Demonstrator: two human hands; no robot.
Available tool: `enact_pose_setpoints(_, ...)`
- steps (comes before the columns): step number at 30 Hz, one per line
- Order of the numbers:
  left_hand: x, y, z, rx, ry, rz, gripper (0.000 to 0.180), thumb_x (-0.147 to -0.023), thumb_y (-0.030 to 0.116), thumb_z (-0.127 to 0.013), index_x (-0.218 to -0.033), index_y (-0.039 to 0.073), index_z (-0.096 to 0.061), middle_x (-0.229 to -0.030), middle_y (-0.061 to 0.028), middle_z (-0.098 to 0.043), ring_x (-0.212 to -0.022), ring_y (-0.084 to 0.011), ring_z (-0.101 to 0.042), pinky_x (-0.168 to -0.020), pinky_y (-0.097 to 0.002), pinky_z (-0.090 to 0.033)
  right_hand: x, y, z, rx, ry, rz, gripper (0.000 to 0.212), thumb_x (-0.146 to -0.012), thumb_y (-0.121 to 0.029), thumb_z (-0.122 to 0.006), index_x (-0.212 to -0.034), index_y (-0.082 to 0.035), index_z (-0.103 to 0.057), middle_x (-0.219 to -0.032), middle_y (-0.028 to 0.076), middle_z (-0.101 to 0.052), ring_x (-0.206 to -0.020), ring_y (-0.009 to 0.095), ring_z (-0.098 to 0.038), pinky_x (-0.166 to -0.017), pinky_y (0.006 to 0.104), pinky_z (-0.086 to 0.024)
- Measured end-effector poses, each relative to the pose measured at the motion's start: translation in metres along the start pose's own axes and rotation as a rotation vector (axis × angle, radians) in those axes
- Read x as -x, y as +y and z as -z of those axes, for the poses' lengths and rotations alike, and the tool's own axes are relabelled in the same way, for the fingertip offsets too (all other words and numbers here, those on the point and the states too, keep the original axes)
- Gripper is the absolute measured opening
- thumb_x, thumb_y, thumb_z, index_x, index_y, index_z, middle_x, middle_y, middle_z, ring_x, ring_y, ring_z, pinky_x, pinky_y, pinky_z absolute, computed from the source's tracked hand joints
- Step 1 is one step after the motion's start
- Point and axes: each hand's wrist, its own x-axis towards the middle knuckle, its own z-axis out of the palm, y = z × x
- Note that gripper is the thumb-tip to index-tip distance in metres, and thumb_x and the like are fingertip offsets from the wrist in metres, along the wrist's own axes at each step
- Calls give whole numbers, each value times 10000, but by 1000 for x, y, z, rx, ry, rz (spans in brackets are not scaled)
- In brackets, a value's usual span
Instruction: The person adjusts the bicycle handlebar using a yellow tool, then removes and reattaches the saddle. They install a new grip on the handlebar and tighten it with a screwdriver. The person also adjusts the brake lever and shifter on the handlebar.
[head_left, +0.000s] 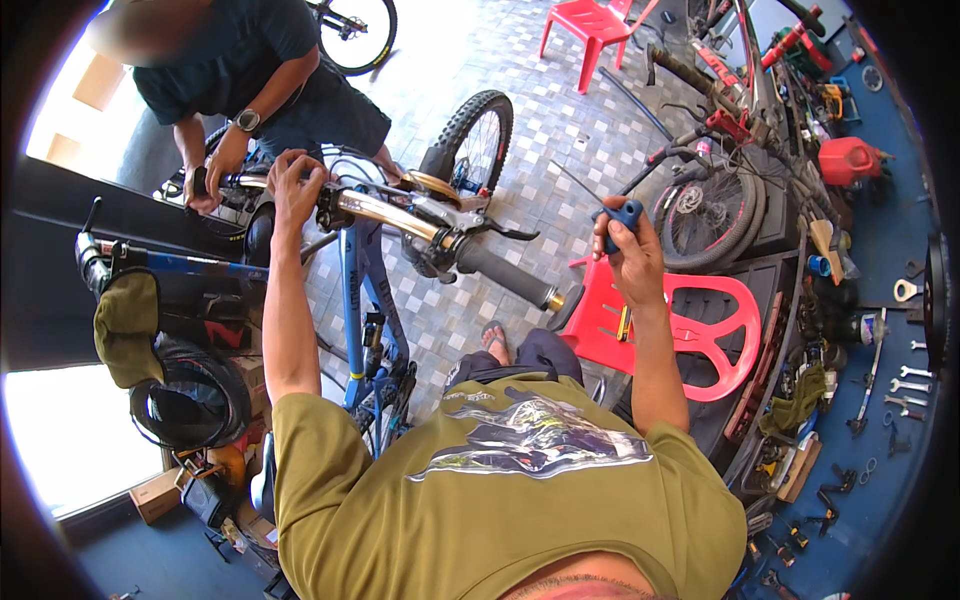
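A mountain bike with a blue frame (pixel 362 285) stands before me, its gold handlebar (pixel 385 208) running from upper left to lower right. My left hand (pixel 295 188) is closed round the bar's left part, beside the cables; its fingertips are partly hidden. My right hand (pixel 635 255) holds a screwdriver (pixel 622 218) by its blue handle, the thin shaft pointing up and left, away from the bike. Nearest to that hand on the bike are the black right grip (pixel 508 274) and the brake lever (pixel 512 231), both untouched by it.
Across the bike, a person (pixel 235 60) has both hands at the bar's left end. A red plastic chair (pixel 715 365) stands under my right forearm, another red chair (pixel 592 30) farther back. Bike parts and a wheel (pixel 705 215) lie right; wrenches (pixel 910 380) line the blue wall.
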Motion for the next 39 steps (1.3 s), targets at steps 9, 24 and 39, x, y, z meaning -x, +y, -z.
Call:
enact_pose_setpoints(9,-5,-9,-5,-5,142,103,488,-860,204,-781,-1315,151,-614,-1465,-228,-404,-1421,-406,-352,-1181,-523,-272,-112,32,-15,211,-202,-128,313,-997,-83,-611,-1307,-47,-590,-1024,41,-626,-853,105,-599,-767,283,-516)
enact_pose_setpoints(24,-64,9,-18,-224,-96,1235,884,-882,274,-669,-1401,-249,-180,-1241,-421,-625,-1173,-466,-667,-1019,-441,-544,-379,100,-93,256,-693,-191,447,-1035,-163,-678,-1434,-63,-506,-1341,133,-664,-1149,142,-607,-991,286,-498)
enact_pose_setpoints(39,-85,23,-40,-106,144,1448,902,-889,53,-568,-1601,-14,-18,-988,-315,-725,-793,-418,-758,-693,-484,-609,-516,253,-126,363,-692,-72,407,-937,-144,-760,-1293,-33,-600,-899,19,-651,-794,104,-611,-704,272,-509)
